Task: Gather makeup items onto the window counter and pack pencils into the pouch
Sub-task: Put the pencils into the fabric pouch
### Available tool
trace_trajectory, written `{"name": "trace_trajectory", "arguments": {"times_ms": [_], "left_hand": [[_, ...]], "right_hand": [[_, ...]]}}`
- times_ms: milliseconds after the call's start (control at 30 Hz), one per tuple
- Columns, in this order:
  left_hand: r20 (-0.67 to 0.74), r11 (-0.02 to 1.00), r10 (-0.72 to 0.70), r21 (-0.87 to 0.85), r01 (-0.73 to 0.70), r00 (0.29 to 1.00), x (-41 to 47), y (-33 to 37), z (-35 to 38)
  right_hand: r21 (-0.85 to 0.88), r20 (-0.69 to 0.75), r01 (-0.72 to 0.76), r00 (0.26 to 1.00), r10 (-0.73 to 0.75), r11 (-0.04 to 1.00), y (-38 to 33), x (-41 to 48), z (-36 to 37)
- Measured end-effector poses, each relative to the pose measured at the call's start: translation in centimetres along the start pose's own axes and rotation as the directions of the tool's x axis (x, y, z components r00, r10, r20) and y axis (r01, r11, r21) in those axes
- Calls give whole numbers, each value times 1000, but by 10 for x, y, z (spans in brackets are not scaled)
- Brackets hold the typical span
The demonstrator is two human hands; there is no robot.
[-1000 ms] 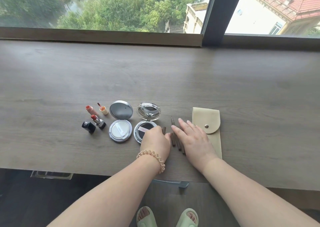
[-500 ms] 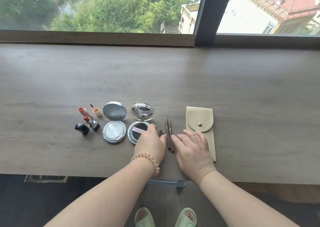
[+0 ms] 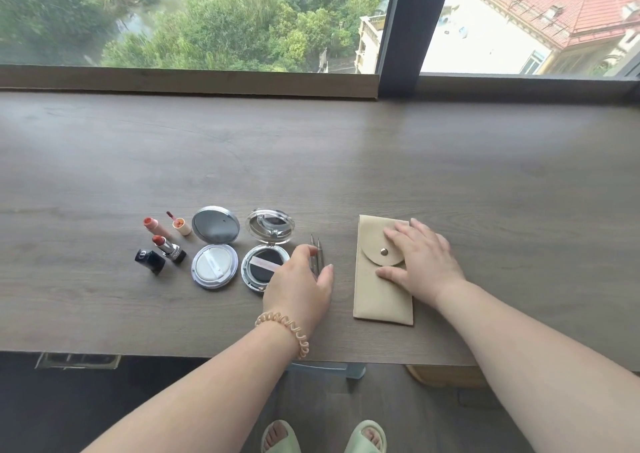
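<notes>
Pencils (image 3: 318,255) tips toward window, left hand (image 3: 298,286) pinching them | right hand (image 3: 422,262) flat, released, on pouch (image 3: 377,290)

The right hand (image 3: 424,265) lies flat on the beige pouch (image 3: 379,290), fingers spread over its snapped flap; the left hand (image 3: 299,284) curls over two pencils (image 3: 318,250) lying side by side on the counter (image 3: 346,162), its grip on them unclear; left of it sit two open compacts (image 3: 242,248) and three uncapped lipsticks (image 3: 162,239) beside a black cap (image 3: 149,261).
</notes>
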State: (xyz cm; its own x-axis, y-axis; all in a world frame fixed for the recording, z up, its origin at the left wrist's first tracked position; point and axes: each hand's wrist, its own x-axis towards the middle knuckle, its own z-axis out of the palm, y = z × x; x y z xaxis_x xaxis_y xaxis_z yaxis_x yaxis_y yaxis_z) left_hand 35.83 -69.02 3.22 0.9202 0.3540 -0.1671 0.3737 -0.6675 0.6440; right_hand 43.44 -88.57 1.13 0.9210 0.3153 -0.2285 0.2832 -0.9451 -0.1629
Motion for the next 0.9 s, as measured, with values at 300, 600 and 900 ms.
{"name": "trace_trajectory", "arguments": {"times_ms": [300, 600, 900], "left_hand": [[-16, 994, 50, -99, -52, 999, -10, 18, 6], [500, 579, 5, -708, 405, 866, -15, 70, -37], [580, 492, 315, -776, 394, 751, -29, 92, -80]], "right_hand": [[-378, -302, 259, 873, -383, 889, 8, 11, 9], [-365, -726, 307, 497, -475, 879, -3, -24, -54], [-124, -689, 483, 587, -426, 867, -35, -60, -106]]}}
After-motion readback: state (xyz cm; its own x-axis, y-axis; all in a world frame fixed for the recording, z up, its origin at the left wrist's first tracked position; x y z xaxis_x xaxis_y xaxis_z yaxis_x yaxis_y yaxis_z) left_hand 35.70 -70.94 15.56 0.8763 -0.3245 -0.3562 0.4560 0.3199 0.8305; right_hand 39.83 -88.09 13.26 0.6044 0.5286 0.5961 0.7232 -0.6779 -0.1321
